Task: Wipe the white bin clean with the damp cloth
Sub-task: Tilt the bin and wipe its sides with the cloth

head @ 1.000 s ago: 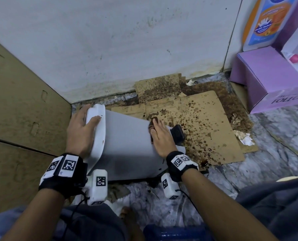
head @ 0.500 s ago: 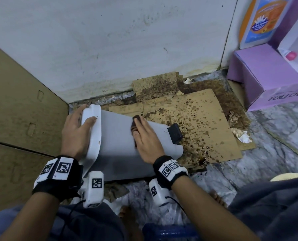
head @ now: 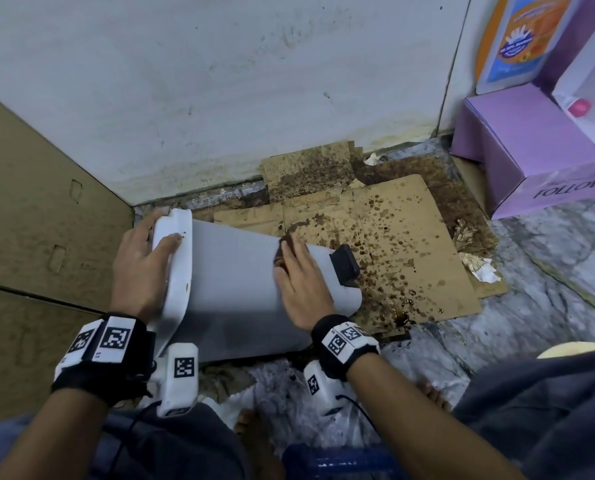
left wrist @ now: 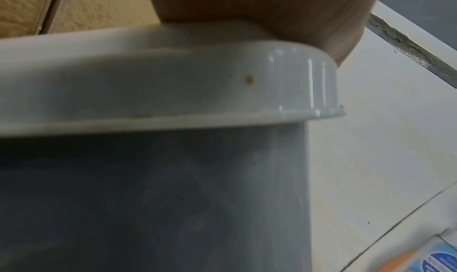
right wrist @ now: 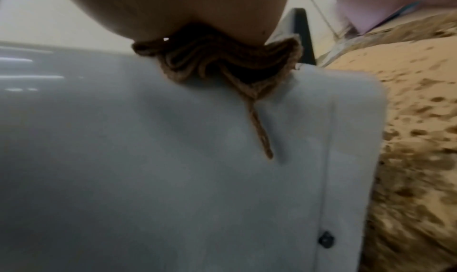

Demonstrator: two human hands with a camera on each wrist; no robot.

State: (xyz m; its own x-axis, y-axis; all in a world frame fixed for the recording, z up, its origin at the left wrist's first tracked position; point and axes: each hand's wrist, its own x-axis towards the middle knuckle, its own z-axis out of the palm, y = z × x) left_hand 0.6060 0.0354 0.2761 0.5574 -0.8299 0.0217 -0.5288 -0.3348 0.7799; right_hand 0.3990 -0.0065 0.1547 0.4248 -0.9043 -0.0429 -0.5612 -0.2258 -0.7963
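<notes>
The white bin [head: 233, 282] lies on its side on the floor, lid to the left and base to the right. My left hand [head: 140, 268] grips the lid [left wrist: 173, 85], fingers over its top and thumb on the rim. My right hand [head: 303, 282] presses a bunched brown cloth [head: 281, 252] flat against the bin's side, a little left of the black pedal [head: 345, 270]. In the right wrist view the cloth [right wrist: 222, 61] shows crumpled under my palm, one strand trailing down the bin wall [right wrist: 148, 159]. A small brown spot marks the lid rim [left wrist: 249, 79].
Stained, spattered cardboard [head: 410, 244] lies under and beyond the bin's base. A large cardboard box [head: 29, 202] stands at the left, the wall [head: 220, 81] just behind. A purple box [head: 518, 143] sits at the right, crumpled paper [head: 479, 268] near it.
My right hand slid the cloth along the bin's side from beside the pedal toward the lid, then a little way back. The left hand stayed on the lid.
</notes>
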